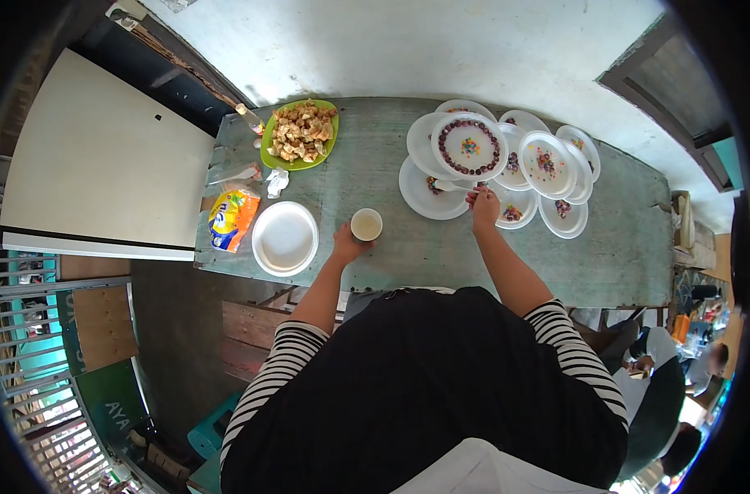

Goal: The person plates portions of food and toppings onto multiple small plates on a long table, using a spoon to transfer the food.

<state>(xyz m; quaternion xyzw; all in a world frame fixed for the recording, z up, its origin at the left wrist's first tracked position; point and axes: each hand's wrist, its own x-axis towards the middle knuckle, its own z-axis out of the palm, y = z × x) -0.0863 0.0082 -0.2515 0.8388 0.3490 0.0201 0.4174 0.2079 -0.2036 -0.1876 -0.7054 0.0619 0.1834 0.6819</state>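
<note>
My left hand (pixel 352 244) is wrapped round a small pale cup (pixel 366 224) standing at the table's middle. A white plastic spoon (pixel 453 187) is pinched in my right hand (pixel 483 206), its bowl over a white plate (pixel 428 202). Above that hand, a white plate (pixel 472 136) with a ring of dark round pieces and colourful bits in its centre rests on other plates. More white plates with small colourful pieces overlap to the right, among them one upper plate (pixel 547 177). What the cup holds is too small to tell.
The greenish table (pixel 375 148) meets a pale wall. On its left are a green dish of brown folded food (pixel 334 148), a bottle (pixel 250 119), crumpled tissue (pixel 278 183), an orange packet (pixel 233 218) and white plates (pixel 285 239). People sit at the lower right.
</note>
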